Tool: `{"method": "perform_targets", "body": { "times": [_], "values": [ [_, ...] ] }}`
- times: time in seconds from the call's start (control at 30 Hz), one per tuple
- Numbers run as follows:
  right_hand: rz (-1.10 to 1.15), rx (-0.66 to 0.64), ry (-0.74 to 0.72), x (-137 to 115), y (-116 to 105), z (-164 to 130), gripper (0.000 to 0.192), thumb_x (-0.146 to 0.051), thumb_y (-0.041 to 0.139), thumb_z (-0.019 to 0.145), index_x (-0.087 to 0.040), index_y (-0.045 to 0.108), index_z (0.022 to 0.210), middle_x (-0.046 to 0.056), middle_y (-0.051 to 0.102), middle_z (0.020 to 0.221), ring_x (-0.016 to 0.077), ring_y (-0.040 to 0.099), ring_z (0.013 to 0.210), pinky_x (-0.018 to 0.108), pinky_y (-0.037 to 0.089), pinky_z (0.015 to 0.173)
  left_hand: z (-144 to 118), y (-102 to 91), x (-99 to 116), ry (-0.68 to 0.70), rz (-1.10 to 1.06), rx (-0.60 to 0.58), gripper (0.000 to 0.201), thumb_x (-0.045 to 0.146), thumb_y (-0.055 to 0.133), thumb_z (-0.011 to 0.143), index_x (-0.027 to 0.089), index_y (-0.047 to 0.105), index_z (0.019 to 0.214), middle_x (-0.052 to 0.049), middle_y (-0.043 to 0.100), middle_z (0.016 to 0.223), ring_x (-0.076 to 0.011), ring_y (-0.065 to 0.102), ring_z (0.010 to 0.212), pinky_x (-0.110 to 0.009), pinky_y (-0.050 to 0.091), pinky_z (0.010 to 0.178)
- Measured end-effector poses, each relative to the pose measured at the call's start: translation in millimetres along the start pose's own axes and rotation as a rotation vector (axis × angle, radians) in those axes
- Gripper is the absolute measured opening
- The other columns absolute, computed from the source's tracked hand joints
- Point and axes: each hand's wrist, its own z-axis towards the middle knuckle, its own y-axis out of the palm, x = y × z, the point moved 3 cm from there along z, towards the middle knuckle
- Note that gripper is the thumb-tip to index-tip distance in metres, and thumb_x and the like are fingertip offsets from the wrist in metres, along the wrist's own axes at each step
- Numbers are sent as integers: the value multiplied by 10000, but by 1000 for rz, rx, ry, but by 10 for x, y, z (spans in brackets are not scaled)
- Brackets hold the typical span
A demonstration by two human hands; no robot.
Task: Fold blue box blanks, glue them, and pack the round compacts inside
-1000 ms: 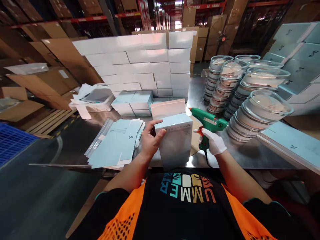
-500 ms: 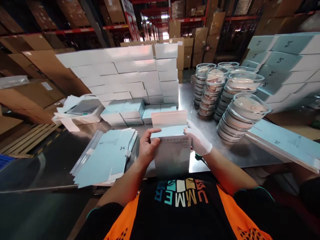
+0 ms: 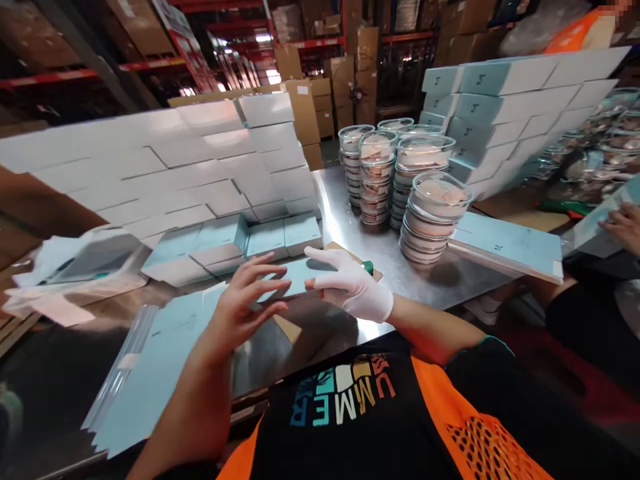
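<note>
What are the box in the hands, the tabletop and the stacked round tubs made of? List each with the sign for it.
Light blue box, held between the left hand and the gloved right hand: likely thin matte printed card, given its flat faces.
Tabletop: looks like brushed steel, grey and mirroring the light.
Round tubs: seemingly clear glossy plastic, since the contents show through.

Ahead of my hands: stacked white boxes (image 3: 200,160) wall off the far side.
Right: jar stacks (image 3: 425,207) crowd the steel table (image 3: 345,220).
Left: flat blue sheets (image 3: 150,373) lie low.
Between: I see bare steel.
</note>
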Motion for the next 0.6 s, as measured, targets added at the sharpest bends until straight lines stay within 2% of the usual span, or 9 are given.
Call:
{"method": "perform_targets", "body": {
  "times": [0.1, 0.17, 0.2, 0.27, 0.33, 0.4, 0.5, 0.57, 0.6],
  "values": [
    [-79, -136, -25, -106, -29, 86, 660, -421, 784, 1035, -241, 578, 1636, 200, 420, 1826, 352, 542, 1609, 512, 513, 1290, 129, 12, 112, -11, 162, -172, 863, 628, 1007, 718, 348, 744, 1491, -141, 801, 1391, -446, 731, 1320, -637, 572, 1184],
    [-129, -142, 12, -64, -301, 92, 962, -558, 833, 980, -217, 392, 1764, 199, 400, 1837, 351, 495, 1652, 463, 515, 1295, 145, -14, 145, -40, 193, -149, 929, 634, 991, 725, 346, 698, 1557, -133, 811, 1353, -420, 772, 1162, -617, 618, 1104],
    [-205, -82, 59, 10, -537, 64, 994, -574, 843, 966, -216, 381, 1769, 191, 423, 1824, 355, 472, 1667, 470, 488, 1318, 129, -65, 130, -67, 205, -83, 890, 609, 977, 749, 350, 701, 1554, -119, 813, 1329, -402, 775, 1122, -608, 627, 1089],
    [-480, 145, 212, 250, -1165, -73, 880, -506, 873, 940, -201, 510, 1682, 198, 467, 1787, 386, 424, 1680, 543, 381, 1376, 43, -248, 33, -141, 198, 189, 842, 537, 965, 776, 385, 692, 1557, -75, 804, 1298, -368, 766, 1110, -603, 628, 1105],
    [-830, 379, 433, 549, -1841, -306, 783, -425, 944, 854, -113, 639, 1505, 275, 438, 1770, 450, 363, 1666, 662, 287, 1370, -130, -437, -132, -246, 113, 532, 902, 466, 971, 775, 467, 618, 1605, -18, 780, 1332, -335, 752, 1155, -595, 627, 1136],
    [-995, 450, 677, 855, -2368, -538, 496, -398, 931, 847, -87, 741, 1183, 316, 524, 1666, 418, 423, 1582, 624, 372, 1296, -350, -485, -316, -375, -34, 726, 985, 419, 985, 749, 548, 549, 1622, 31, 744, 1433, -321, 728, 1240, -572, 644, 1121],
    [-984, 369, 779, 1138, -2735, -666, 104, -200, 801, 892, -166, 706, 868, 171, 751, 1211, 235, 640, 1185, 394, 543, 1043, -680, -230, -530, -636, -282, 642, 981, 411, 988, 728, 489, 560, 1607, -3, 689, 1569, -337, 706, 1322, -494, 687, 1013],
    [-979, 361, 741, 1153, -2782, -595, 133, -84, 730, 882, -186, 674, 817, 82, 743, 1011, 182, 654, 1020, 327, 541, 956, -886, 37, -601, -789, -375, 520, 951, 411, 974, 739, 408, 566, 1598, -62, 723, 1501, -318, 752, 1225, -422, 696, 917],
    [-988, 379, 718, 1120, -2777, -531, 153, -48, 700, 880, -184, 669, 818, 73, 742, 993, 180, 662, 1028, 324, 532, 968, -967, 159, -615, -813, -377, 472, 939, 407, 963, 746, 373, 561, 1594, -81, 746, 1432, -299, 774, 1146, -393, 694, 871]
  ]
}}
